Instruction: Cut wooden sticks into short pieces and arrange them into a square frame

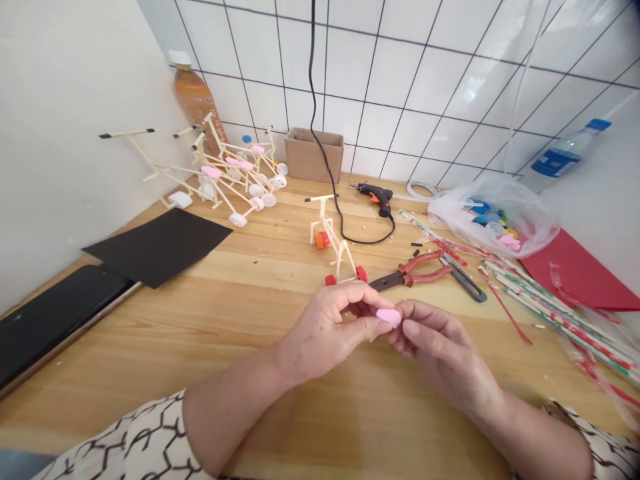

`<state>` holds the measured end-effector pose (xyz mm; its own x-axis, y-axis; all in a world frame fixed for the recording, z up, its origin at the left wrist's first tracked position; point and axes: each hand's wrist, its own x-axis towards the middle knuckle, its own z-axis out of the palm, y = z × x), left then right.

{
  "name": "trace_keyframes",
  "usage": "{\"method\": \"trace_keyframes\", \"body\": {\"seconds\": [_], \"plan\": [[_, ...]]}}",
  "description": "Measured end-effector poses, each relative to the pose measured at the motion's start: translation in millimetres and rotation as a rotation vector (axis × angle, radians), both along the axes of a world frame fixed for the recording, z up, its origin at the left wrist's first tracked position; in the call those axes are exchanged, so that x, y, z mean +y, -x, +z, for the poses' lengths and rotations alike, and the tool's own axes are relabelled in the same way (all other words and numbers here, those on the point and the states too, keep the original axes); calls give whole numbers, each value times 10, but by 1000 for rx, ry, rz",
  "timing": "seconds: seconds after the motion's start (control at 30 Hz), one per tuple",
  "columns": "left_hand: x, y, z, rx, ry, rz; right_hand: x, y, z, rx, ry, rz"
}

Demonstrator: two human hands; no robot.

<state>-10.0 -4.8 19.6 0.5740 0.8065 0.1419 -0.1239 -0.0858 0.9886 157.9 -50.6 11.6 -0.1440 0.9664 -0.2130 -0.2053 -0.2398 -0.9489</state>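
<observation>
Between my two hands is a small pink oval piece [388,317], held low over the wooden table. My left hand [333,330] pinches it between thumb and fingers. From the other side, the fingertips of my right hand [440,343] close on its right edge. Just beyond my hands stands a small tricycle model of pale sticks [334,243], with red and orange wheels and a black-tipped handlebar. Orange-handled pliers [425,268] lie behind my right hand, their jaws pointing toward the model.
Several stick tricycles [235,167] with pink seats stand back left by a tea bottle [197,100]. A glue gun [377,197], cardboard box [315,157], utility knife [463,277] and bag of caps [500,220] lie behind. Black card [160,243] and a phone [60,313] lie left.
</observation>
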Motion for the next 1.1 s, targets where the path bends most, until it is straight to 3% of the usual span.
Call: {"method": "trace_keyframes", "body": {"seconds": [0.1,0.27,0.63,0.8,1.1], "plan": [[-4,-1,1,24,19,32,-16,6,-3,-53,-11,11],[-4,7,11,139,-91,67,-25,24,15,-157,-40,-12],[-8,9,9,134,-205,91,16,-30,16,-130,-42,81],[4,12,-51,67,-277,42,21,-23,21,-139,-23,61],[-5,8,-52,95,-246,-32,19,2,27,-175,-6,79]]}}
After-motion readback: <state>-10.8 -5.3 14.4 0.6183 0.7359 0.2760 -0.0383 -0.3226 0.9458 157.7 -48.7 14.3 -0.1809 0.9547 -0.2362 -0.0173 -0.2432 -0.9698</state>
